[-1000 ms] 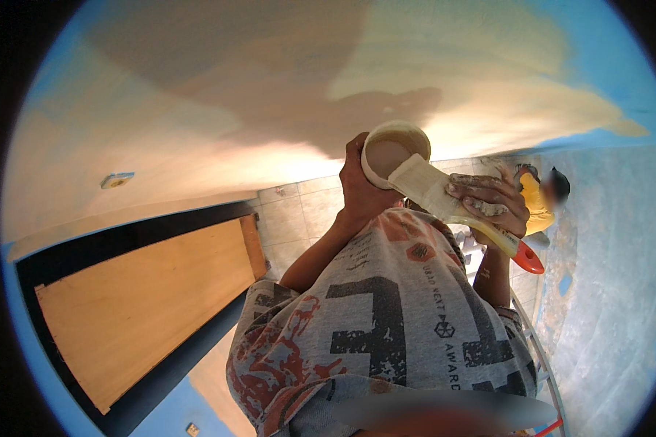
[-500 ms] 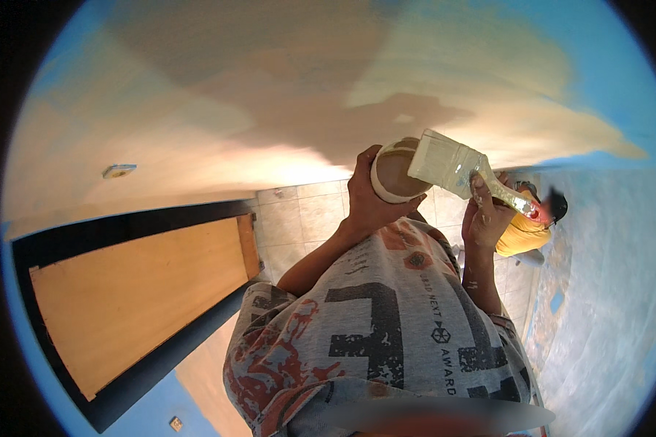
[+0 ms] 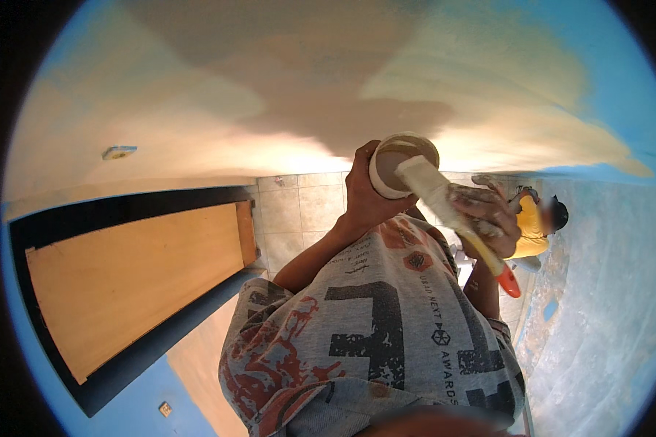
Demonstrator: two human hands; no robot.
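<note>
A round white tub (image 3: 391,191) is tilted in the grip of my left hand (image 3: 364,191), whose fingers wrap its left side and underside. Pale paint (image 3: 392,163) shows inside it. My right hand (image 3: 488,215), smeared with paint, holds a wide paintbrush (image 3: 468,227) by its upper part. The brush's paint-coated bristles reach over the tub's right rim, and its red-tipped handle points down to the right. Close beyond both hands rises a wall (image 3: 284,80) coated in cream paint, with my shadow on it.
A co-worker in yellow (image 3: 532,226) is low down at the right, beside a bluish wall (image 3: 612,269). Tiled floor (image 3: 280,215) lies below. On the left is a dark doorframe with a wooden door (image 3: 138,288). A small wall fitting (image 3: 119,152) sits above it.
The brush has swung so its handle points lower and its bristles sit nearer the tub's opening. My right hand has turned, now showing its back. The tub has shifted slightly.
</note>
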